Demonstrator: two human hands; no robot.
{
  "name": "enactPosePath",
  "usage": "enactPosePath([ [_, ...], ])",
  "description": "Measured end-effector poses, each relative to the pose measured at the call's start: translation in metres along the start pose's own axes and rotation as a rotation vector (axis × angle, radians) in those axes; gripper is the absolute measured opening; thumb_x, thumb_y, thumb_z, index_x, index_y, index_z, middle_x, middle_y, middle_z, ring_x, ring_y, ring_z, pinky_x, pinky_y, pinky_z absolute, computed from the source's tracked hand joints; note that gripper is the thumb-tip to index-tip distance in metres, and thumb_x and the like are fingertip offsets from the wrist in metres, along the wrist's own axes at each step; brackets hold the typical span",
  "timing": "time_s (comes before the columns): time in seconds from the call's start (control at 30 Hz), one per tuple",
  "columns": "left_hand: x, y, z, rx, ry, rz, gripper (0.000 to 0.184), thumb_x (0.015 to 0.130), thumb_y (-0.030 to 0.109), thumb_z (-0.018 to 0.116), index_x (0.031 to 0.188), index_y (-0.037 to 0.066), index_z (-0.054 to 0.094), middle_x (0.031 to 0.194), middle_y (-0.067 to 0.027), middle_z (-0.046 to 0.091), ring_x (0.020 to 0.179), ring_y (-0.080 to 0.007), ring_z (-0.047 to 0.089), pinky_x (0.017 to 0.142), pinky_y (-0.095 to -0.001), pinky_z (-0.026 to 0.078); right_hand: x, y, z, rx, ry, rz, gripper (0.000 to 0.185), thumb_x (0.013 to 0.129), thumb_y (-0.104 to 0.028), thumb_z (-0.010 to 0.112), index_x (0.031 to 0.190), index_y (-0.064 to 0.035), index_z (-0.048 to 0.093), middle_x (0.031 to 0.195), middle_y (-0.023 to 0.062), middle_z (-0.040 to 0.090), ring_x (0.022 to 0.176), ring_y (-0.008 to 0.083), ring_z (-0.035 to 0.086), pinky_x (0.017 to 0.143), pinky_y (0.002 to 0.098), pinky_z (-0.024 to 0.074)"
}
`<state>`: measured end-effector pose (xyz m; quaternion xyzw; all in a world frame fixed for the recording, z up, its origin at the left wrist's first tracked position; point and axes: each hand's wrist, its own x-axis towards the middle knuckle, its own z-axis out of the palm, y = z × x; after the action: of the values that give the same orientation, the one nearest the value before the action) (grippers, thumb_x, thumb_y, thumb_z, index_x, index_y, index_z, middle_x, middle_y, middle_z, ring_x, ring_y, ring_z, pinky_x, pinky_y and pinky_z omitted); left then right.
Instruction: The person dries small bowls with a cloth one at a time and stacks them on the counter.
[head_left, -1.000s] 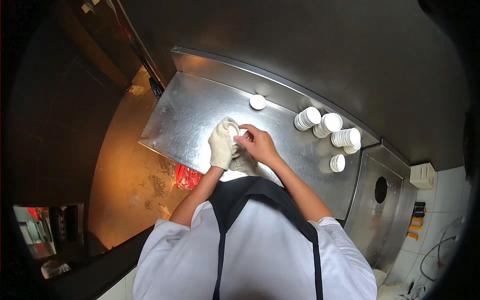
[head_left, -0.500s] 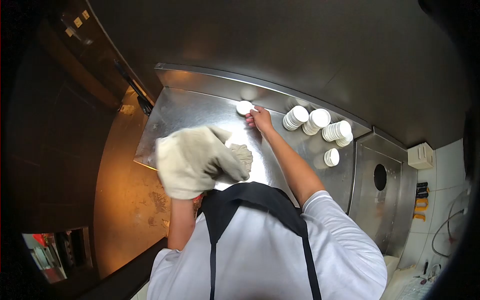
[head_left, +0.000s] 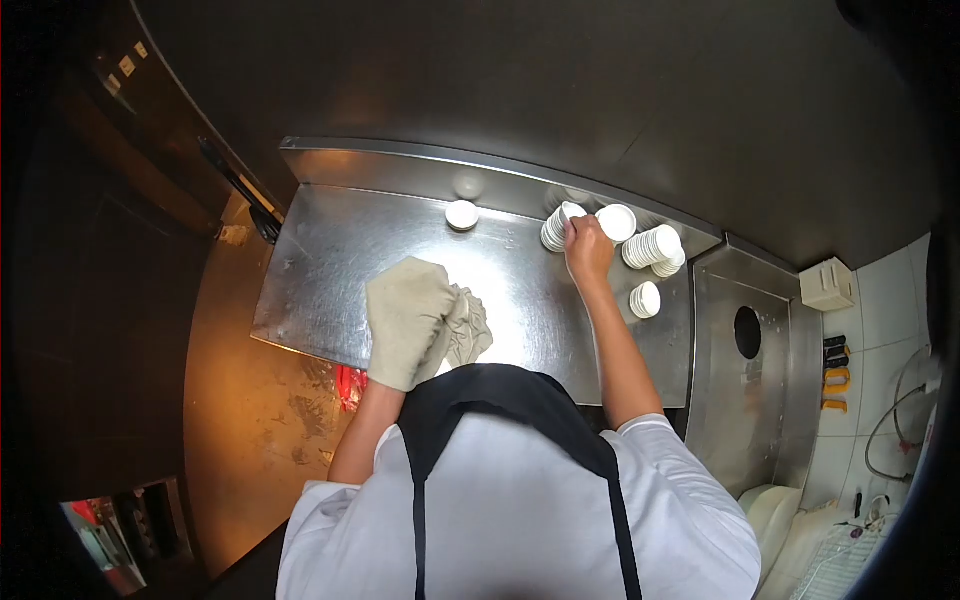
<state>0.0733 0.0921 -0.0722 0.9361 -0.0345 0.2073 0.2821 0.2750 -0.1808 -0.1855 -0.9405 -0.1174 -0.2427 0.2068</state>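
My left hand (head_left: 408, 315) is inside a thick beige oven mitt, low over the steel counter (head_left: 340, 240). The mitt hides its fingers. Against the mitt's right side lies a crumpled beige cloth (head_left: 470, 328). My right hand (head_left: 590, 247) reaches to the leftmost stack of small white bowls (head_left: 551, 236), its fingers closed at the rim of the top bowl. Further left, near the back ledge, one small white bowl (head_left: 461, 215) sits alone.
More stacks of white bowls (head_left: 650, 247) stand right of my hand, with a short stack (head_left: 645, 300) nearer me. A steel basin with a round dark hole (head_left: 747, 333) adjoins the counter. A white box (head_left: 828, 285) and orange-handled tools (head_left: 836, 381) are at the right wall.
My right hand has left the lone bowl and moved right to the leftmost stack. The mitted left hand has moved slightly right, against the crumpled cloth. The view has shifted slightly.
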Motion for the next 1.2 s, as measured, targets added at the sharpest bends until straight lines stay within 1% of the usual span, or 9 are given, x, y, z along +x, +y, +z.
enactPosePath([
  [0.17, -0.003, -0.014, 0.017, 0.006, -0.035, -0.024, 0.014, 0.082, 0.016, 0.077, 0.083, 0.005, 0.068, 0.087, -0.0105, 0.070, 0.083, -0.0265, 0.070, 0.071, -0.0391, 0.053, -0.006, -0.056, -0.016, 0.285, 0.029, -0.139, 0.016, 0.099, -0.020, 0.073, 0.100, -0.0053, 0.080, 0.103, 0.0126, 0.076, 0.082, 0.0347, 0.073, 0.073, 0.0448, 0.0571],
  [0.3, -0.025, -0.040, 0.036, -0.282, 0.116, -0.171, 0.022, 0.083, 0.014, 0.082, 0.093, 0.004, 0.065, 0.095, -0.0099, 0.068, 0.089, -0.0242, 0.069, 0.076, -0.0374, 0.054, -0.048, -0.136, -0.043, 0.531, -0.372, -0.242, 0.032, 0.095, -0.028, 0.080, 0.117, -0.0050, 0.077, 0.114, 0.0138, 0.076, 0.081, 0.0333, 0.074, 0.074, 0.0408, 0.0582],
  [0.4, -0.049, -0.070, 0.042, -0.446, 0.301, -0.295, 0.030, 0.083, 0.012, 0.085, 0.101, 0.003, 0.063, 0.101, -0.0095, 0.067, 0.094, -0.0224, 0.068, 0.080, -0.0361, 0.054, -0.094, -0.146, -0.032, 0.472, -0.390, -0.361, 0.054, 0.084, -0.030, 0.089, 0.131, -0.0095, 0.072, 0.120, 0.0144, 0.073, 0.100, 0.0311, 0.073, 0.086, 0.0419, 0.0602],
  [0.5, -0.073, -0.101, 0.046, -0.461, 0.478, -0.356, 0.038, 0.083, 0.010, 0.088, 0.109, 0.002, 0.061, 0.108, -0.0091, 0.065, 0.098, -0.0207, 0.067, 0.085, -0.0348, 0.055, -0.127, -0.117, -0.008, 0.336, -0.538, -0.699, 0.042, 0.085, -0.022, 0.084, 0.125, -0.0131, 0.075, 0.117, 0.0134, 0.072, 0.109, 0.0344, 0.070, 0.091, 0.0420, 0.0597],
  [0.67, -0.081, -0.110, 0.041, -0.472, 0.555, -0.332, 0.045, 0.079, 0.004, 0.092, 0.111, 0.002, 0.060, 0.110, -0.0080, 0.065, 0.101, -0.0202, 0.067, 0.088, -0.0336, 0.056, -0.108, -0.135, -0.003, 0.650, -0.593, -0.590, 0.028, 0.082, -0.004, 0.075, 0.110, -0.0104, 0.077, 0.118, 0.0147, 0.071, 0.106, 0.0343, 0.071, 0.090, 0.0429, 0.0595],
  [0.87, -0.058, -0.071, 0.055, -1.977, 0.307, -0.712, 0.032, 0.110, 0.030, 0.059, 0.125, 0.003, 0.060, 0.123, -0.0093, 0.069, 0.108, -0.0227, 0.069, 0.098, -0.0333, 0.056, -0.077, -0.205, -0.031, 0.645, -0.269, -1.003, 0.038, 0.077, -0.007, 0.081, 0.114, -0.0101, 0.074, 0.117, 0.0105, 0.071, 0.101, 0.0312, 0.070, 0.083, 0.0419, 0.0599],
  [0.9, -0.057, -0.085, 0.075, -2.061, 0.214, -0.507, 0.042, 0.116, 0.035, 0.038, 0.124, 0.003, 0.064, 0.121, -0.0107, 0.070, 0.110, -0.0217, 0.068, 0.100, -0.0340, 0.055, -0.078, -0.209, -0.032, 0.616, -0.267, -0.947, 0.034, 0.078, -0.008, 0.080, 0.112, -0.0093, 0.073, 0.115, 0.0106, 0.070, 0.101, 0.0313, 0.069, 0.082, 0.0428, 0.0598],
  [1.0, -0.055, -0.062, 0.096, -1.438, 0.599, -0.595, 0.038, 0.115, 0.032, 0.043, 0.120, 0.002, 0.067, 0.109, -0.0094, 0.072, 0.102, -0.0203, 0.068, 0.094, -0.0336, 0.056, -0.073, -0.215, -0.027, 0.547, -0.275, -0.813, 0.028, 0.081, -0.011, 0.078, 0.108, -0.0075, 0.071, 0.110, 0.0113, 0.068, 0.100, 0.0322, 0.068, 0.080, 0.0440, 0.0593],
  [1.2, -0.039, -0.055, 0.080, -1.070, 0.554, -0.867, 0.027, 0.111, 0.027, 0.056, 0.110, 0.004, 0.070, 0.090, -0.0036, 0.068, 0.081, -0.0157, 0.065, 0.077, -0.0349, 0.054, -0.068, -0.204, -0.011, 0.518, -0.700, -0.632, 0.019, 0.085, -0.018, 0.072, 0.093, -0.0016, 0.074, 0.093, 0.0199, 0.071, 0.089, 0.0399, 0.071, 0.081, 0.0503, 0.0576],
])
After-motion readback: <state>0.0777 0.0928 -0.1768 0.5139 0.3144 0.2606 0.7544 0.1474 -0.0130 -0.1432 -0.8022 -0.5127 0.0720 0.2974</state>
